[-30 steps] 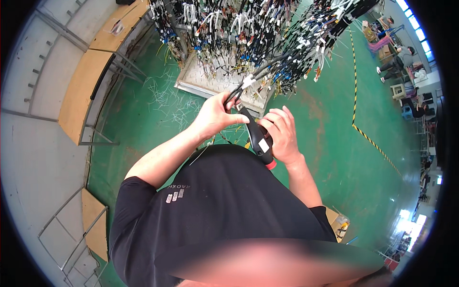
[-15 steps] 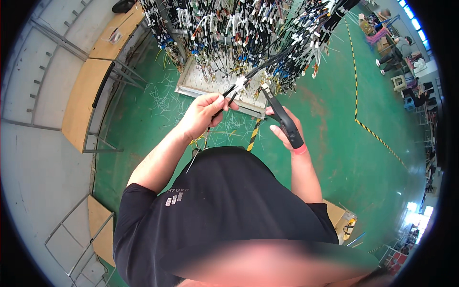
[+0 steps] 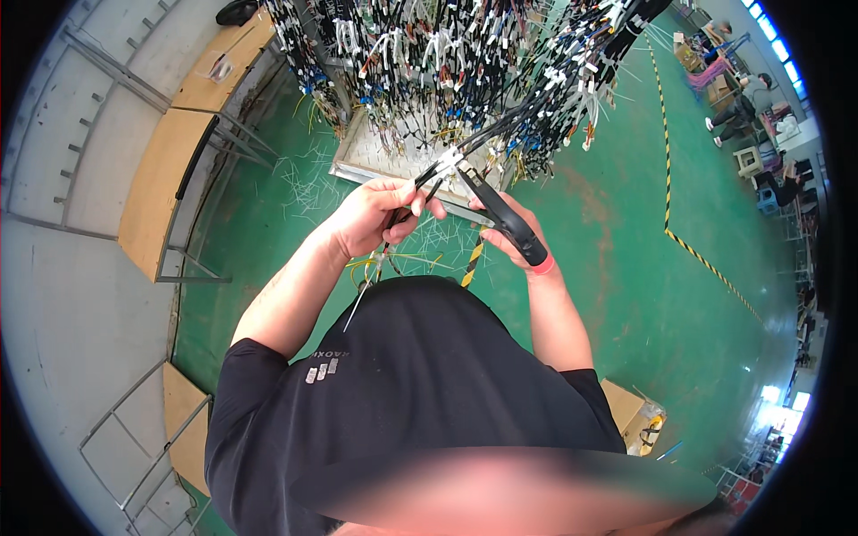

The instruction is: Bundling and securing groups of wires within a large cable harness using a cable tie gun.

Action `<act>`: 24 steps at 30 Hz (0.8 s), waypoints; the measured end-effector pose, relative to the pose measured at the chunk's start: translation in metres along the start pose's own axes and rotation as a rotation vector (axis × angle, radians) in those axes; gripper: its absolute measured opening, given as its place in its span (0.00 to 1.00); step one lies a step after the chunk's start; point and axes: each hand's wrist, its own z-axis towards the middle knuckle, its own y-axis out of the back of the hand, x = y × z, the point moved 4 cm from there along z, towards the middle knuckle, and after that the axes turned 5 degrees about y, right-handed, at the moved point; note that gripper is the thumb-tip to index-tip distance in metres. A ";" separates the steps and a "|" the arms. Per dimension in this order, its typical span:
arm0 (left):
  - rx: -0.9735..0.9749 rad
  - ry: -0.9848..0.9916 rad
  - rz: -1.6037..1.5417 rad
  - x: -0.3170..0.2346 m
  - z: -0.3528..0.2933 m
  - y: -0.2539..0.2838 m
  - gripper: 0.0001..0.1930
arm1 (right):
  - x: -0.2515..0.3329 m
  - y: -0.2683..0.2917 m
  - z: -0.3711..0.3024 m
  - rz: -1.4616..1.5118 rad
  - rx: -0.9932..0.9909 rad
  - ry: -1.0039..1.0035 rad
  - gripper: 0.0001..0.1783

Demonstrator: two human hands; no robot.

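Note:
My left hand is closed around a black wire harness, pinching it between thumb and fingers. Just beyond the fingertips, white pieces, perhaps labels or ties, wrap the harness. My right hand grips a black cable tie gun, its narrow nose close against those white pieces; whether they touch I cannot tell. From the wrapped spot the harness runs up and right into a big hanging mass of wire harnesses. Loose wire ends dangle below my left hand.
A pale tray lies under the hanging wires. White offcuts litter the green floor. Wooden tables line the left wall. An open cardboard box stands behind my right side. People are at far right.
My right hand has brought the cable tie gun left, so its nose is now beside the white pieces on the harness. My left hand keeps its hold, nearly in place.

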 end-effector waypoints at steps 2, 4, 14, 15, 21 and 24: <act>0.039 0.009 -0.033 -0.002 -0.001 -0.002 0.19 | 0.001 0.005 0.000 -0.047 -0.024 0.035 0.27; 0.055 0.008 -0.031 -0.004 -0.002 -0.003 0.19 | 0.005 0.007 0.001 -0.052 -0.008 0.034 0.27; 0.058 0.020 -0.001 -0.005 -0.004 -0.006 0.18 | 0.023 -0.002 0.004 -0.064 0.045 0.026 0.27; 0.033 0.023 0.039 -0.005 -0.005 -0.006 0.18 | 0.025 -0.003 0.004 -0.051 0.040 0.003 0.26; -0.125 0.042 0.430 -0.007 -0.002 -0.007 0.17 | 0.052 -0.009 0.012 -0.276 0.044 0.085 0.26; -0.260 0.070 0.764 -0.013 -0.007 -0.005 0.16 | 0.060 -0.008 0.013 -0.365 0.067 0.034 0.26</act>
